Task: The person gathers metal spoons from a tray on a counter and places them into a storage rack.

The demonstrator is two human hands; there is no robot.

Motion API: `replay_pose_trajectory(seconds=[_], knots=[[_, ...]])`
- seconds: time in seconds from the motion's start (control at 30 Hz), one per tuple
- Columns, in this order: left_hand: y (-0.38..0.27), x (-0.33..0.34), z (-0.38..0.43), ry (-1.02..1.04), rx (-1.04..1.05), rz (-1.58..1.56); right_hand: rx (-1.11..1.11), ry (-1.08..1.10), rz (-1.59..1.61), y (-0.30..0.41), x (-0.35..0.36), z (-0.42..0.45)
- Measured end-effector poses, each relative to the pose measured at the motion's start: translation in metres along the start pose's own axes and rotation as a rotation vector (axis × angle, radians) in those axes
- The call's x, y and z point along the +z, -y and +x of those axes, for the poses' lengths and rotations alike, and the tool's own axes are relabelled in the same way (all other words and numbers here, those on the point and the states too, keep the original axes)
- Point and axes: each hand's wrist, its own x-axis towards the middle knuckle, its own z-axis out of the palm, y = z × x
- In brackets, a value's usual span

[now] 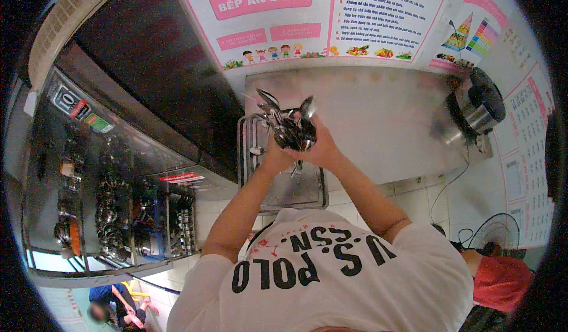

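A thick bunch of metal spoons [295,130] is held upright between my two hands, bowls mostly pointing away from me. My left hand [277,154] wraps the bunch from the left side, and my right hand [323,143] wraps it from the right. Below the hands lies a rectangular metal tray [326,190] with a raised rim. A loose spoon [257,150] rests on it at the left, and more cutlery shows just under my wrists. The fingers are partly hidden behind the spoons.
A metal table [386,123] carries the tray, with a steel pot-like appliance [481,114] at its right end. On the left stands a glass-fronted cabinet [120,154] full of metal ware. Posters cover the wall. A person [113,303] sits at lower left; another's red clothing [501,283] and a fan [495,232] are at right.
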Motion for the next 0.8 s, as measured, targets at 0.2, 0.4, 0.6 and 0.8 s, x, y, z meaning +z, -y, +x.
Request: replay_pose_trajectory(seconds=[0.2, 0.4, 0.6, 0.8], knots=[[-0.01, 0.001, 0.003, -0.017, 0.102, 0.133, -0.26, -0.124, 0.389, -0.05, 0.034, 0.01], [-0.006, -0.005, 0.005, -0.013, 0.106, -0.012, -0.273, -0.166, 0.317, -0.015, 0.032, 0.013], [0.006, -0.008, 0.003, 0.012, -0.023, 0.31, -0.309, -0.17, 0.364, -0.014, 0.033, 0.023], [0.0, -0.01, 0.029, -0.08, 0.238, 0.289, -0.236, -0.072, 0.448, 0.006, 0.025, 0.037]])
